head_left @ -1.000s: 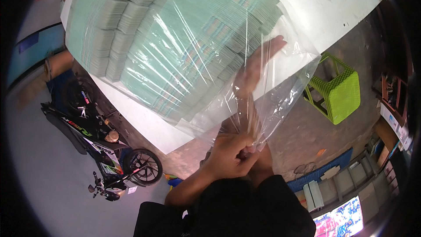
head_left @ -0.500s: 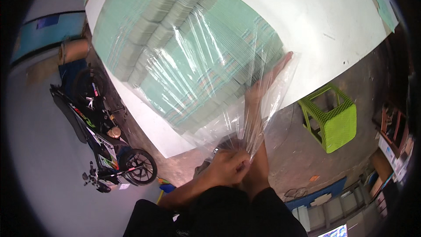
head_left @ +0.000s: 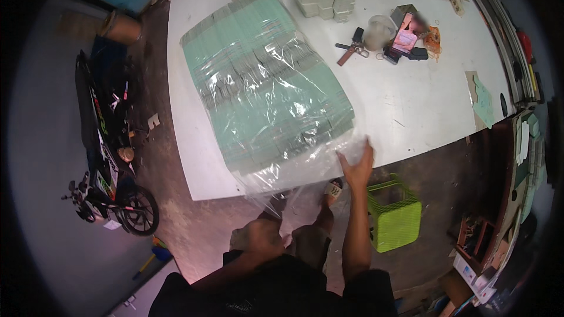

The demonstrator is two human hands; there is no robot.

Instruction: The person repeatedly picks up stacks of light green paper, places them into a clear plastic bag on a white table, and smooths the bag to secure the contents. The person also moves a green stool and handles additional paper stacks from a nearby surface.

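Head view shows hands [head_left: 358,167] near clear plastic [head_left: 279,180], shirt print [head_left: 239,306] unreadable.

Clear plastic [head_left: 305,170] covers rows of pale green card pieces [head_left: 282,97] on the white worktop [head_left: 411,111]. The right hand [head_left: 356,164] — its grip spread wide, thumb apart from fingers — is at the plastic's loose edge; the left hand [head_left: 265,239] is blurred, nearer the body. A green stool [head_left: 396,220] stands right, a motorcycle [head_left: 106,152] far left.
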